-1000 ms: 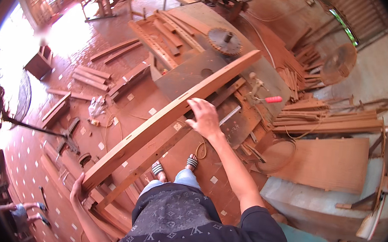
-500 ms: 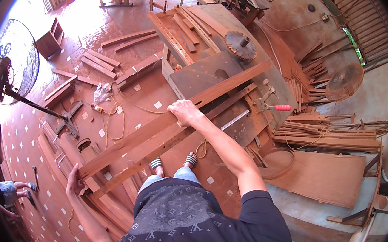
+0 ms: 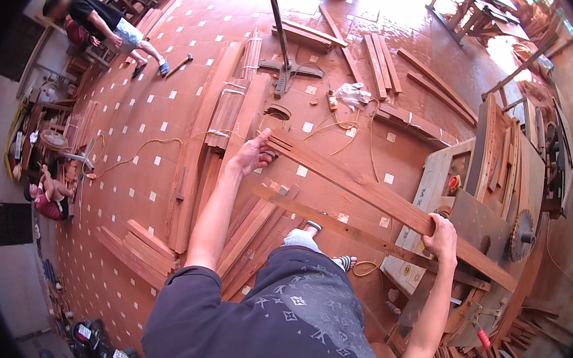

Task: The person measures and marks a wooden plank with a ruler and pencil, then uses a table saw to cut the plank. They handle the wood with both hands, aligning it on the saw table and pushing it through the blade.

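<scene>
A long reddish-brown wooden board [image 3: 361,185] stretches between my hands, its right part lying over the saw table [image 3: 470,219]. My left hand [image 3: 253,154] is closed around its slotted left end, with some fingers hidden beneath. Farther along, my right hand [image 3: 442,239] grips the board from above, near the table's edge. A second, thinner wooden rail [image 3: 343,229] runs roughly alongside on my nearer side, its right end at the table; neither hand seems to hold it. A toothed circular blade [image 3: 523,236] is at the table's far right.
Stacked planks [image 3: 213,125] and loose boards [image 3: 254,234] lie on the tiled floor to my left. A yellow cable [image 3: 345,126] winds near a fan stand [image 3: 286,70]. A clamp's red handle [image 3: 483,338] is at right. Two other people [image 3: 103,16] [image 3: 50,196] are at far left.
My view has swung left, bringing the other people and more floor into sight. My left hand has closed on the board's end; my right hand still grips the board.
</scene>
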